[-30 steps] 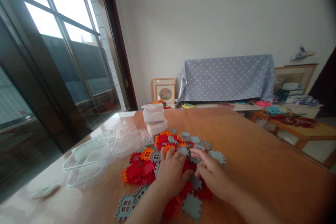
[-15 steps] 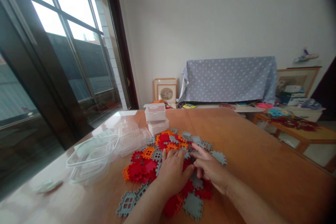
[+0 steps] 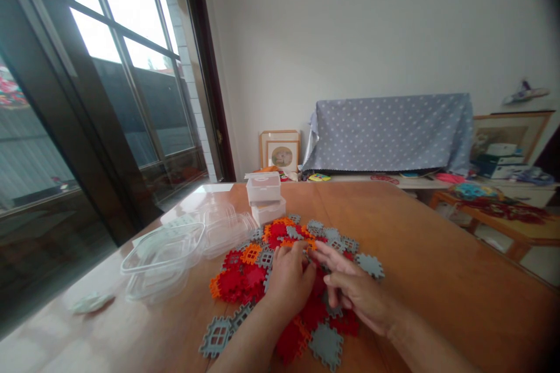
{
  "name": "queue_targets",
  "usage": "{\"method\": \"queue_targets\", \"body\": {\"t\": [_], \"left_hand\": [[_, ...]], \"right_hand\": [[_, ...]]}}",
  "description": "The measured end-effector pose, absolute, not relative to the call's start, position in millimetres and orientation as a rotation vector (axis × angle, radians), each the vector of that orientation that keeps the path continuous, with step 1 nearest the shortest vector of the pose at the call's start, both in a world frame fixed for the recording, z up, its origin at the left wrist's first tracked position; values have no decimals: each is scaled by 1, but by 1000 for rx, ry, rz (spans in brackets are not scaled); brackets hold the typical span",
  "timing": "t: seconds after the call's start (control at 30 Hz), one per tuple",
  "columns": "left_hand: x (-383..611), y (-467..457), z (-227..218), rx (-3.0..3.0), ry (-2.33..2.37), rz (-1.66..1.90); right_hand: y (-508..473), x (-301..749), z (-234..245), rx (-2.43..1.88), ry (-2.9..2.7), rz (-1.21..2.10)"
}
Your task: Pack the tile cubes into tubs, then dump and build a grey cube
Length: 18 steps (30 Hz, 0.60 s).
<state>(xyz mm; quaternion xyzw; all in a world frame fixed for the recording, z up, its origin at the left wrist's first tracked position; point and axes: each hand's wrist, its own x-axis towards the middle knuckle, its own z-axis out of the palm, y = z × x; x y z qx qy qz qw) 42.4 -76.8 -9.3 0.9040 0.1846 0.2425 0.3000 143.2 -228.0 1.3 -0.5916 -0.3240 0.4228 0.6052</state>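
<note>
A heap of interlocking plastic tiles with notched edges, in red, orange and grey, lies on the wooden table. My left hand (image 3: 290,281) is over the middle of the heap, its fingers curled down and the thumb drawn in. Whatever is under those fingertips is hidden. To its right is my right hand (image 3: 359,291), fingers apart, the index finger reaching toward the left fingertips. A grey tile (image 3: 326,345) and a red tile (image 3: 290,339) lie nearer me. Grey window-shaped tiles (image 3: 216,337) sit beside my left forearm.
Clear plastic containers (image 3: 164,247) stand left of the heap, with two small lidded white boxes (image 3: 263,187) stacked behind it. A pale crumpled item (image 3: 91,303) lies at the left of the wooden table (image 3: 420,280). A dotted cloth (image 3: 389,134) hangs by the wall.
The left fingers have curled in more and the right index finger has come closer to them. The whole view has shifted slightly, so things appear further right.
</note>
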Motion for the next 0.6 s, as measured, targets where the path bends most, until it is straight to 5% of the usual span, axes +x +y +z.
{"method": "queue_targets", "body": {"t": [0.23,0.6], "left_hand": [[42,-75,-6,2411,573,678],[48,-82,-2,1437,233,508]], "right_hand": [[-223,149,-6,-1382,-750,876],[-244,177,-10,-1912,-1134,12]]}}
